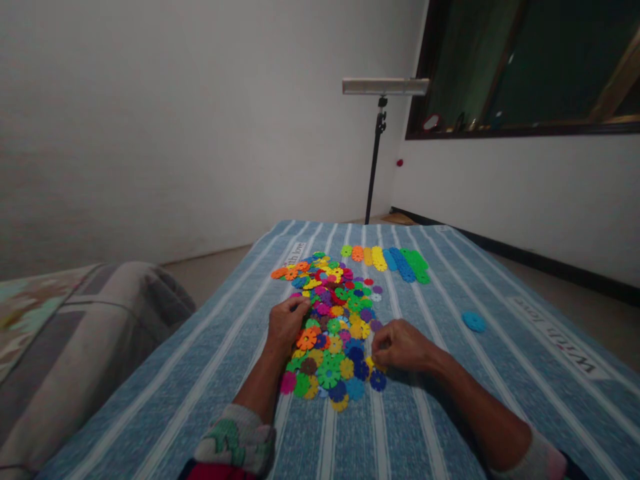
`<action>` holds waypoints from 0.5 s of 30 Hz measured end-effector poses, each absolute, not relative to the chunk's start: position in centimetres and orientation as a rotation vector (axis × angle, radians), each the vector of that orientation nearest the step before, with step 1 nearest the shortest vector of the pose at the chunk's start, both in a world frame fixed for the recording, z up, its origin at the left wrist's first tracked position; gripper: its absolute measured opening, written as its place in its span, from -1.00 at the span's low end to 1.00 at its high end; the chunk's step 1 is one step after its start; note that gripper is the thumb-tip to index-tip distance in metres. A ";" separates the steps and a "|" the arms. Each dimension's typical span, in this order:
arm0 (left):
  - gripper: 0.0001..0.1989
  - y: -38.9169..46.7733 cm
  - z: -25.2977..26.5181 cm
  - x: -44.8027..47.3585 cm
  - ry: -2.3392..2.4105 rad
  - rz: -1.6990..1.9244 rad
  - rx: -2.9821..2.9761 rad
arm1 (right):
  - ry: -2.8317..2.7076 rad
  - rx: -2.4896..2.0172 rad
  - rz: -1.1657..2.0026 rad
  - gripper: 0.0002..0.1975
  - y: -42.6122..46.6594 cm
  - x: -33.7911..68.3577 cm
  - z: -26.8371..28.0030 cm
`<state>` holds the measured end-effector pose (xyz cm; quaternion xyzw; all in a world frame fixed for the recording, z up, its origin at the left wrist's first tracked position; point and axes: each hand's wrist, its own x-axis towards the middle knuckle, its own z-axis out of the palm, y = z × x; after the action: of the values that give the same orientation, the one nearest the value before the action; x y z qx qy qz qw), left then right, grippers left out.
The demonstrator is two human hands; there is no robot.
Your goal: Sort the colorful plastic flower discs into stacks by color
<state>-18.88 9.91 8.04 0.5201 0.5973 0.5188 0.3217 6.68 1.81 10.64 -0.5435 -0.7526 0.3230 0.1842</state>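
Observation:
A heap of colourful flower-shaped plastic linking discs spreads over the middle of the striped cloth. At its left edge, my left hand rests with its fingers curled together against the discs; whatever is in them is hidden. My right hand is at the heap's right edge, thumb and fingers pinched on a yellow disc that shows partly below the fingertips. A dark blue disc lies just beneath that hand. Farther right, a light blue disc lies apart on the cloth.
Beyond the heap, overlapping discs lie in rows by colour, including a yellow row, a blue row and a green row. A lamp on a black stand rises behind the table. Grey bedding is at the left.

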 end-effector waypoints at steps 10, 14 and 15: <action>-0.71 10.1 7.7 -19.2 1.568 1.364 1.405 | -2.340 -1.741 0.645 -0.92 0.8 5.4 11.2; -0.70 9.9 7.9 -19.2 1.568 1.354 1.406 | -2.334 -1.751 0.662 -0.89 0.8 5.2 11.4; -0.69 9.9 8.0 -19.1 1.566 1.349 1.405 | -2.347 -1.763 0.643 -0.88 0.7 5.2 11.5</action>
<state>-19.15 9.90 7.96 0.5334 0.5945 0.5123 0.3156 5.22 0.73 11.45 -0.5853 -0.7792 0.2134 0.0685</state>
